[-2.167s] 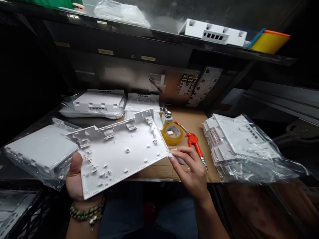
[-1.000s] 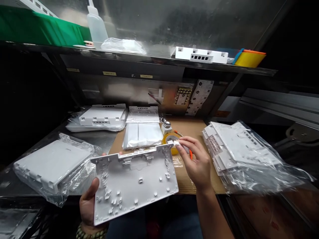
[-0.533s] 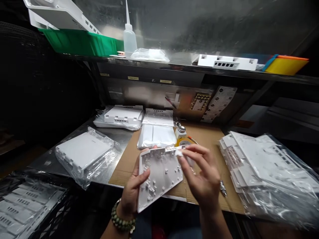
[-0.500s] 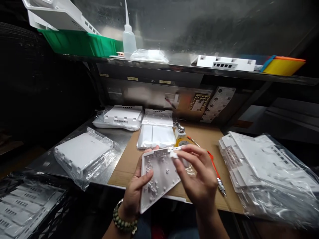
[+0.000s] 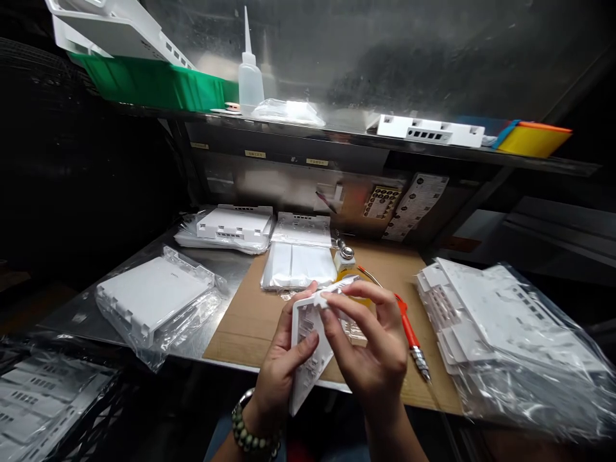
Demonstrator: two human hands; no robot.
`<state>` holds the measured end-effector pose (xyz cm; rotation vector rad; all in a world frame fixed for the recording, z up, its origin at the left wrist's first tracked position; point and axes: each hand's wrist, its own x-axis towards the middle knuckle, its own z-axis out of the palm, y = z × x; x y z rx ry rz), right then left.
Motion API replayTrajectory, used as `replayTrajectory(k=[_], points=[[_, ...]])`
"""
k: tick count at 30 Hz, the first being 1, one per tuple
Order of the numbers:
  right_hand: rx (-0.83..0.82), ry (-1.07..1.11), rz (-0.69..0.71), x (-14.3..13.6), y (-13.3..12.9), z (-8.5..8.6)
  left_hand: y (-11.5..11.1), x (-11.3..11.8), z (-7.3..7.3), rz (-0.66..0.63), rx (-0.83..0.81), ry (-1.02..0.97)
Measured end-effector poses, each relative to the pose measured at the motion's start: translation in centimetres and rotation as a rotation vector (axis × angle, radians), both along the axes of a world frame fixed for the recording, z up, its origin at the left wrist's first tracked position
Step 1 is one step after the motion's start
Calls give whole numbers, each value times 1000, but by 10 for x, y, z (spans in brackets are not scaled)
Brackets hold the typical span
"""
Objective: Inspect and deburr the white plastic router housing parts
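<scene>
While the left hand [image 5: 283,359] grips the cover [image 5: 314,364] above the front edge of the cardboard [image 5: 240,330], the right hand [image 5: 374,343], pinching a white scrap [image 5: 319,299], should press gently.

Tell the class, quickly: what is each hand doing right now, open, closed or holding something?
Left hand: closed on the white plastic cover.
Right hand: thumb and finger pinching a small white piece at the cover's edge.
</scene>
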<state>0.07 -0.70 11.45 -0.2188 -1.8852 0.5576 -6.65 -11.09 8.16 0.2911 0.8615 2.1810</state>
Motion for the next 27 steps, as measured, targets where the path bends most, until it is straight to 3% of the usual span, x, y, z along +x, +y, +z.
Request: replayTrajectory(k=[4, 6, 8, 10, 12, 14, 17, 19, 22, 27], points=[[-9, 6, -99, -2, 24, -9, -2, -7, -5, 22, 19, -56], [-33, 29, -168, -3, 52, -23, -7, -19, -11, -16, 29, -168], [-76, -19, -310, -6, 87, -43, -15, -36, -17, -133, 79, -252], [-172, -274, -454, -14, 123, -68, -25, -52, -23, -320, 187, -240], [-216, -576, -472, -24, 152, -92, -35, -65, -26, -481, 300, -182], [-225, -729, -446, -34, 169, -108, -44, -73, -26, -529, 352, -152], [-209, -804, -422, -38, 176, -117, -54, -77, -25, -502, 333, -153], [-191, -808, -423, -27, 176, -119, -60, -79, -25, -480, 309, -154], [-173, -779, -491, 13, 183, -129, -67, -84, -27, -429, 292, -160], [-220, -1016, -635, 91, 198, -169, -72, -93, -30, -366, 292, -167]])
